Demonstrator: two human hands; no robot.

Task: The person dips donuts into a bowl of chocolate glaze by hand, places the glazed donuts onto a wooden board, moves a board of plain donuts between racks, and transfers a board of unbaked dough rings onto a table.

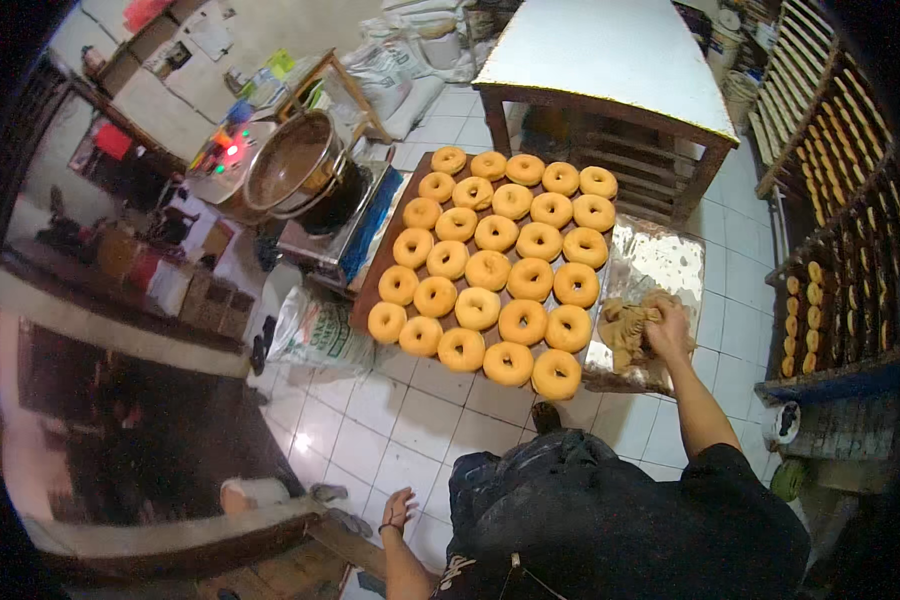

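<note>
My right hand grips a bunched brown cloth, which rests on the worn metal-topped end of a table. Beside it, rows of golden ring doughnuts lie flat on a brown board. The doughnuts nearest the cloth are a short way to its left. Away from the table, my left hand hangs low over the tiled floor with its fingers loosely apart and nothing in it.
Left of the board, a large metal pot stands above a metal-sided unit. A white-topped table stands beyond. Racks of doughnuts line the right side. A printed sack sits on the floor at left.
</note>
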